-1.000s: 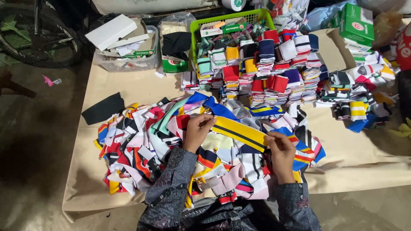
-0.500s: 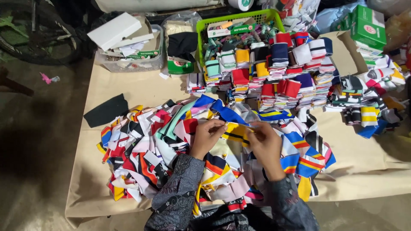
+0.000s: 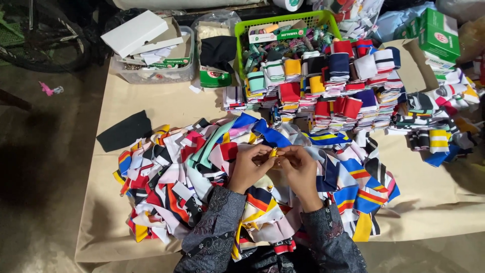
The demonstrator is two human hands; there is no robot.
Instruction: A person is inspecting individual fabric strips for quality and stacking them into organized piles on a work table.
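We have our left hand (image 3: 250, 166) and right hand (image 3: 298, 167) drawn together over the middle of the loose heap of knit strips (image 3: 202, 182), fingertips of both pinched on one small yellow strip (image 3: 273, 152) held just above the pile. We judge the step to be folding or rolling this piece; the next move seems to call for a tidy squeeze, then setting it with the folded stacks (image 3: 343, 86) further back on the paper-covered table (image 3: 166, 106). The strips look soft, ribbed and stretchy, striped in red, blue, yellow and white. A green plastic basket (image 3: 242, 30) stands behind the stacks
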